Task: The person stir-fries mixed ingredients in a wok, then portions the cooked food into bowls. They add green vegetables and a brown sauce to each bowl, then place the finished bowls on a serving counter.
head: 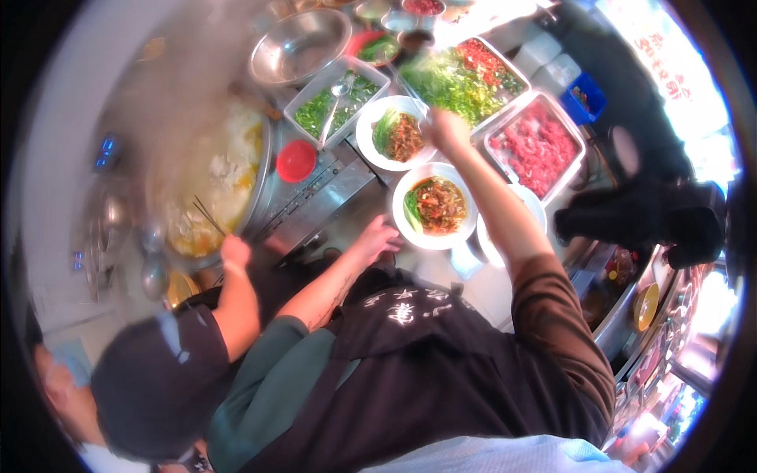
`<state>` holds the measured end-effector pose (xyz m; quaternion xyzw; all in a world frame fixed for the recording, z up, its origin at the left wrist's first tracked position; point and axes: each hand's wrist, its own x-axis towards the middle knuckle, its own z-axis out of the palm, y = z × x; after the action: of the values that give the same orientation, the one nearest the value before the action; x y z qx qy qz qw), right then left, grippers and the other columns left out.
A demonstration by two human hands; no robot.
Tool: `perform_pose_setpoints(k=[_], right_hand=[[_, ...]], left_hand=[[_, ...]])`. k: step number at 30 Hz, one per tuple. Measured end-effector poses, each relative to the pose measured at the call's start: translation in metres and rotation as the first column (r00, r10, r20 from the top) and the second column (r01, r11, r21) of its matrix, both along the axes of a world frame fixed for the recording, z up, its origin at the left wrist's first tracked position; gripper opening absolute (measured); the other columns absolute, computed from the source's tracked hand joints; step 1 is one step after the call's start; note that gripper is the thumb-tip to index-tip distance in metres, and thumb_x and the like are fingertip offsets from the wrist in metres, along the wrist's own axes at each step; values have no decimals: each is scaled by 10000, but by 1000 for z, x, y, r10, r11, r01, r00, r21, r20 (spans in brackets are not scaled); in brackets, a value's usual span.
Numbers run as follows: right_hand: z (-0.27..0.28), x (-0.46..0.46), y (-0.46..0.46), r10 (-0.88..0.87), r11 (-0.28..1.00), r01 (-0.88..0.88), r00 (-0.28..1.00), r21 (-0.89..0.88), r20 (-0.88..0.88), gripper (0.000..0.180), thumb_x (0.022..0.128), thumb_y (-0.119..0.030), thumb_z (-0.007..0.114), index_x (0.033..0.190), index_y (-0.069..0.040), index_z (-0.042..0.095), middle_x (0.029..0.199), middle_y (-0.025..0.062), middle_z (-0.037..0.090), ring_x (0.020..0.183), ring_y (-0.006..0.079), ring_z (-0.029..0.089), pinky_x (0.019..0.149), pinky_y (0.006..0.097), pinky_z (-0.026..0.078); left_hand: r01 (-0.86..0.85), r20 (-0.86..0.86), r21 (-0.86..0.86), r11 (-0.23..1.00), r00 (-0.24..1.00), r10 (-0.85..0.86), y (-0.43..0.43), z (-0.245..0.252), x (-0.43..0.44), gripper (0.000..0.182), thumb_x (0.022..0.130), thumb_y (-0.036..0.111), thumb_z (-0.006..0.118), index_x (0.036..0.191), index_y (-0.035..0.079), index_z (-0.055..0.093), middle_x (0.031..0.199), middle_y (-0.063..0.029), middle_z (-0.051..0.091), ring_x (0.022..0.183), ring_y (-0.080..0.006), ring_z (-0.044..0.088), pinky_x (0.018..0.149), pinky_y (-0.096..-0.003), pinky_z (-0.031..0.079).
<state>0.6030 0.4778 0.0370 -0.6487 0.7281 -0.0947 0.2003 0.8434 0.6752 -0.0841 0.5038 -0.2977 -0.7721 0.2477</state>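
Note:
My right hand (448,135) is closed at the right rim of the upper white bowl (365,148). A small greyish utensil, blurred, shows at its fingers. That bowl holds shredded brown topping (406,139) and green leaves (387,131). Below it stands a second white bowl (402,227) with a similar topping, red bits, broth and leafy greens. My left hand (378,241) hovers left of this second bowl, fingers loosely apart, with nothing visible in it. Under my right forearm a third white bowl (535,204) is partly hidden.
A container of chopped greens (331,112) holds a metal spoon (329,121). Trays of chopped vegetables (449,83) and red meat (535,145) flank the bowls. A red bowl (296,161) lies near a large steaming pan (260,177). At left, a co-worker's hand (235,251) holds thin sticks over it.

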Motion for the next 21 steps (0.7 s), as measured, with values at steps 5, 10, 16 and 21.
perform_pose_setpoints(k=[5,10,16,21], right_hand=[[-23,20,-99,70,997,-76,951,-6,-301,222,890,-314,636,1034,-153,692,997,126,732,937,307,714,913,466,505],[-40,-11,-99,130,977,-172,950,-128,-285,221,881,-142,623,1089,-117,693,1032,135,726,967,331,703,908,467,524],[-64,-110,113,-351,758,481,870,-440,347,310,898,-91,560,1187,-59,666,1091,182,679,1048,361,651,893,449,519],[-109,-137,325,-959,100,946,174,-309,223,425,935,-109,574,1354,-41,563,1060,116,657,874,245,654,790,383,572]], left_hand=[[136,-250,132,982,963,-99,-44,-15,-7,521,879,27,600,1388,44,491,1195,-141,682,1014,-277,708,833,-424,603],[289,-287,172,942,929,-233,-63,-19,-10,426,855,-24,548,1280,-10,580,1158,-155,697,1030,-296,710,867,-471,609],[290,-204,138,947,944,-259,-71,-7,-15,234,842,-27,579,1059,-30,666,929,-82,706,686,-134,624,508,-249,424],[251,-162,181,951,961,-223,-71,-28,-15,348,827,-88,525,1157,-55,629,1118,-135,679,1047,-245,649,956,-380,512]])
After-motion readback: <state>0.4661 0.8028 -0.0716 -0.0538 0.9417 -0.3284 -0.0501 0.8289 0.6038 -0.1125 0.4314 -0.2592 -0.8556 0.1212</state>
